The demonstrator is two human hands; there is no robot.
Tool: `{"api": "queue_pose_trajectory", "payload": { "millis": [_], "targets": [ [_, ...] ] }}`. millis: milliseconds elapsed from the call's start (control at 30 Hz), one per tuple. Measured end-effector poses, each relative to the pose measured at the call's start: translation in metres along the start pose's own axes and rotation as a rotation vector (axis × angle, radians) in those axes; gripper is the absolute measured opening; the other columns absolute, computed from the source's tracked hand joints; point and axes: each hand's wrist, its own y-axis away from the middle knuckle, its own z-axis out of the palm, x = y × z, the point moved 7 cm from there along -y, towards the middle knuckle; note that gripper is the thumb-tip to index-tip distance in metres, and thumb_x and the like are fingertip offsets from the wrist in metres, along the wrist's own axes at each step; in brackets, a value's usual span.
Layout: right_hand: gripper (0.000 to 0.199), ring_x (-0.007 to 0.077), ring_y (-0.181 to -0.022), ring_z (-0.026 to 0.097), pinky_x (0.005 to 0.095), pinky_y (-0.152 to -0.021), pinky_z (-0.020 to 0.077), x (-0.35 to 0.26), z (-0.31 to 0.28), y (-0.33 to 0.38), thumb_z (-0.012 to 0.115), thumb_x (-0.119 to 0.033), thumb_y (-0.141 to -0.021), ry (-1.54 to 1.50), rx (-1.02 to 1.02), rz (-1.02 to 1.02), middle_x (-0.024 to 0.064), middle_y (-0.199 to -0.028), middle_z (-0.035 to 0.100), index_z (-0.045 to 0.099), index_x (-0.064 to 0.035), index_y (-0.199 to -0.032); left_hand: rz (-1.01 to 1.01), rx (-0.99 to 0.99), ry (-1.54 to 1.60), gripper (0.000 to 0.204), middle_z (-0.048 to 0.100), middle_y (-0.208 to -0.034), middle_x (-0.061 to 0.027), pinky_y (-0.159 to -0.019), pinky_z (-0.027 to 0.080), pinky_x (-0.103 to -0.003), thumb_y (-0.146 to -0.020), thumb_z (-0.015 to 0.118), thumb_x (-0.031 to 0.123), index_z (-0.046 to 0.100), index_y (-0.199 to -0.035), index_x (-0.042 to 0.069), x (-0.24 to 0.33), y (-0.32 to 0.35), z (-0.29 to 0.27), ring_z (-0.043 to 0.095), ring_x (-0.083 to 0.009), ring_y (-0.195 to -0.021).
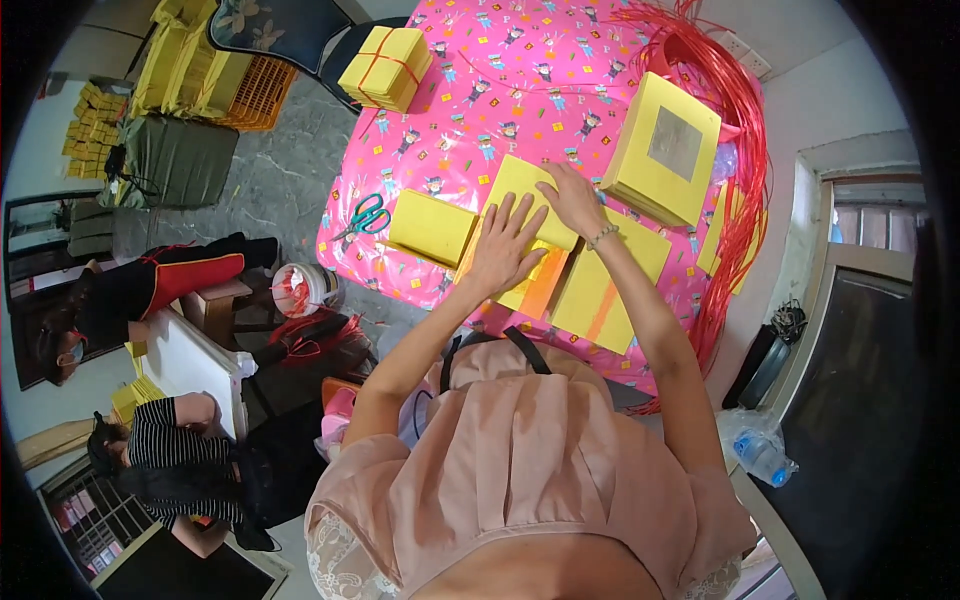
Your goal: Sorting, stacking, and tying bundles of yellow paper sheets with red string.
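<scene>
Yellow paper stack [530,215] lies under both flat, spread hands, left hand [505,245] and right hand [572,197]; beside it, string [735,150] waits; one tied bundle [385,65] beyond.

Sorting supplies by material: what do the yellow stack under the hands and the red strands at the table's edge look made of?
Yellow stack: likely thin matte paper, with flat sheets and crisp edges. Red strands: probably glossy plastic string, shiny and loosely curling.
</scene>
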Motion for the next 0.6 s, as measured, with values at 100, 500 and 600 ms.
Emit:
{"api": "queue_pose_trajectory", "payload": {
  "millis": [100, 500, 600],
  "targets": [
    [0.039, 0.0352, -0.105, 0.058, 0.0477, -0.084, 0.0478, -0.002, 0.000, 0.001, 0.059, -0.025, -0.090, 0.037, 0.040, -0.004, 0.0177, -0.115, 0.059, 0.054, -0.0021, -0.121, 0.000, -0.003, -0.006, 0.070, 0.023, -0.155, -0.0152, -0.114, 0.014, -0.055, -0.091, 0.054, 0.043, 0.028, -0.150, 0.016, 0.001, 0.000, 0.001, 0.016, -0.0399, -0.143],
    [0.035, 0.0306, -0.109, 0.051, 0.0422, -0.092, 0.0419, -0.045, -0.006, 0.088, 0.059, -0.012, -0.085, 0.156, 0.245, -0.175, 0.0135, -0.112, 0.055, 0.056, -0.0025, -0.119, -0.009, -0.030, -0.071, 0.071, 0.023, -0.155, -0.0159, -0.114, 0.016, -0.055, -0.091, 0.051, 0.049, 0.029, -0.150, 0.015, -0.001, 0.000, 0.001, 0.016, -0.0403, -0.143],
    [0.041, 0.0318, -0.116, 0.049, 0.0425, -0.099, 0.0407, -0.041, 0.004, 0.107, 0.059, -0.011, -0.083, 0.165, 0.228, -0.222, 0.0147, -0.117, 0.054, 0.054, -0.0005, -0.122, -0.004, -0.047, -0.068, 0.072, 0.022, -0.155, -0.0159, -0.114, 0.016, -0.055, -0.091, 0.052, 0.049, 0.029, -0.150, 0.015, 0.003, -0.001, -0.001, 0.016, -0.0405, -0.143]
  ]
}}
